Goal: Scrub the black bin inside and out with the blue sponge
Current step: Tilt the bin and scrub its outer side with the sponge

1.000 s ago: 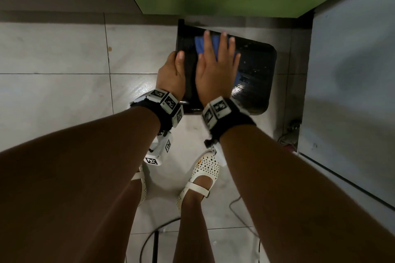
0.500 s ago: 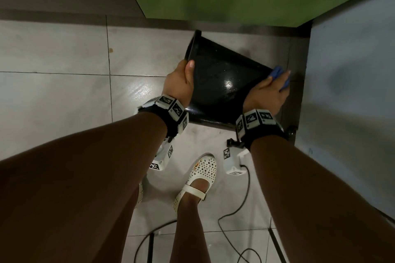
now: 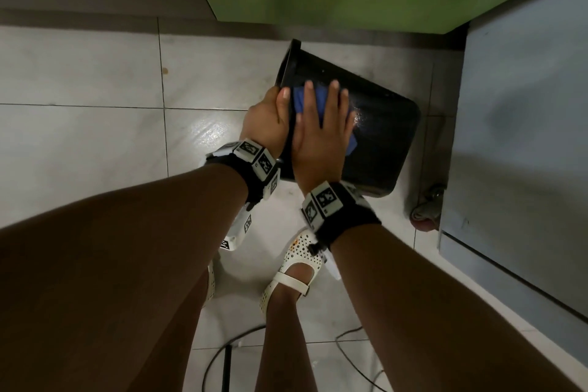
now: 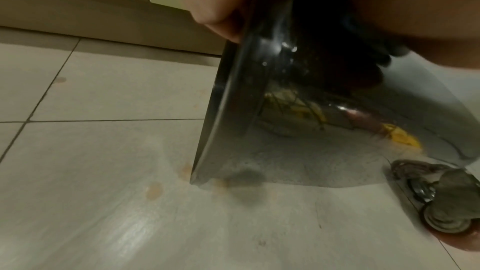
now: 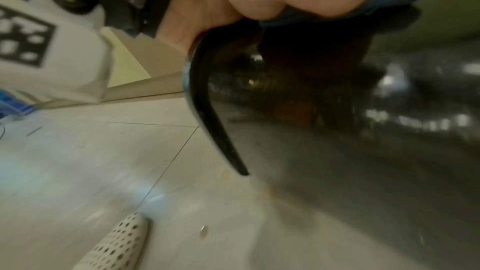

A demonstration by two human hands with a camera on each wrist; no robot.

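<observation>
Floor: pale tiled floor (image 3: 95, 143) fills the left of the head view, from 7 to 10 o'clock.
Left hand: the left hand (image 3: 265, 124), just left of centre, grips the rim of the bin, thumb on the outer wall; the other fingers are hidden, seemingly curled over the lip.
Black bin: the black bin (image 3: 381, 143) lies on its side near centre, mouth toward 9 o'clock, base toward 3 o'clock, its lower rim close to the floor.
Right hand: the right hand (image 3: 321, 134) lies flat with fingers straight and spread, pressing down.
Blue sponge: the blue sponge (image 3: 319, 99) sits under that palm, against the upper outer wall beside the rim.
Step in hand: probably scrubbing the outside.
Next move: likely a firm stroke toward the base at 3 o'clock, with the rim held steady.
</observation>
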